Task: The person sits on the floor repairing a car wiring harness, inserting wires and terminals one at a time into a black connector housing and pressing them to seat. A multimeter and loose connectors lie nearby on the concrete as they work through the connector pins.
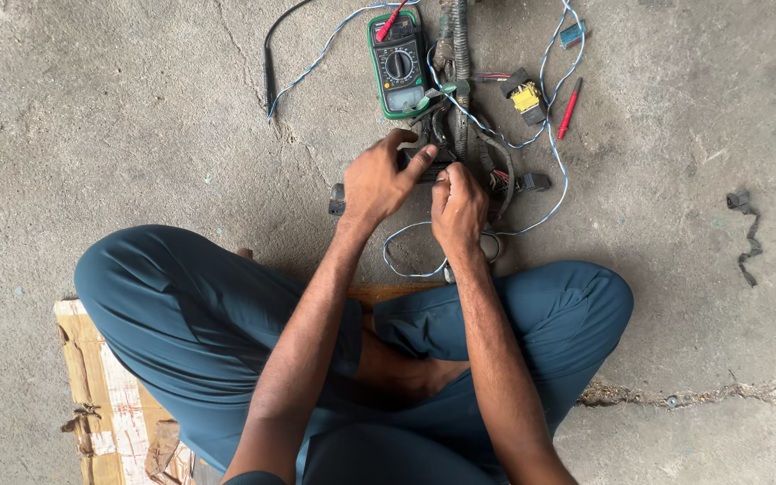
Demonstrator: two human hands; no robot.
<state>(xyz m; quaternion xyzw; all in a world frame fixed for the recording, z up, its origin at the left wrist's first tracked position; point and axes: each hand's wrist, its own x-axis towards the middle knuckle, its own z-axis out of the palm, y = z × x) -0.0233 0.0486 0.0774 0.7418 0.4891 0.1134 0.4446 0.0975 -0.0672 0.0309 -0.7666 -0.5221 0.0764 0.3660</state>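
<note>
The person sits cross-legged on a sheet of cardboard (pixel 92 377) laid on the concrete floor (pixel 136 108), and both hands work at a tangled wiring harness (pixel 460 135) lying on the floor just in front of the knees, towards the top edge of the view. The left hand (pixel 379 184) is curled around a dark connector block (pixel 424 162) in the bundle, thumb and fingers pinching it from either side. The right hand (pixel 458 207) is closed narrowly, fingertips bunched on something small right beside that block; what it grips I cannot tell.

The harness looks light and limp, a floppy thing that trails wherever it is pulled, with thin blue-white wires (pixel 550 171) that would snag or kink easily. The plastic connectors are the stiff parts, so they seem the sensible places to hold, not the loose strands.

Just beyond the hands lies a green multimeter (pixel 397 67) with a red probe (pixel 569 106) off to its right and a yellow-capped connector (pixel 526 97) between them.
</note>
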